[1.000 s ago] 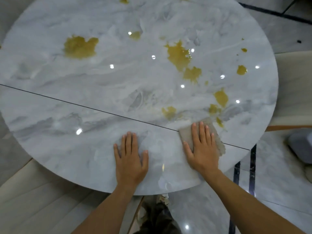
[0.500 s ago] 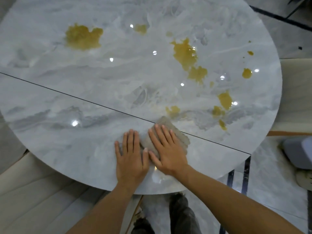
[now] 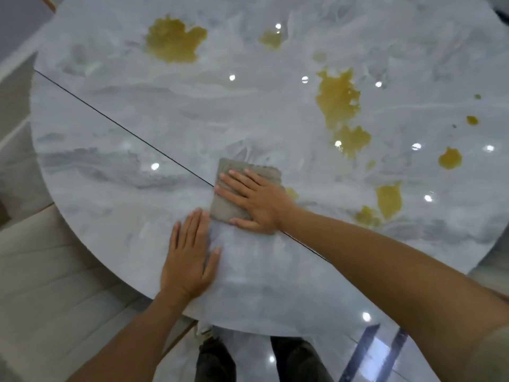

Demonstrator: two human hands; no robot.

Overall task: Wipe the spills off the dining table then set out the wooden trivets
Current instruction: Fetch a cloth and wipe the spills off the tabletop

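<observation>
The floor [image 3: 341,334] is pale, shiny stone with two dark stripes [image 3: 363,347] on it. A bright spot of light [image 3: 366,317] shines there. A soft cream seat [image 3: 55,271] sits on the left, with sewn lines across it.

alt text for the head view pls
A person's right hand presses a folded grey cloth flat on a round grey marble table, left hand resting flat beside it. Several yellow spills lie further across the tabletop.

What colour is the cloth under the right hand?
The folded rectangular cloth is dull grey-beige, plain, clearest in the head view.
</observation>
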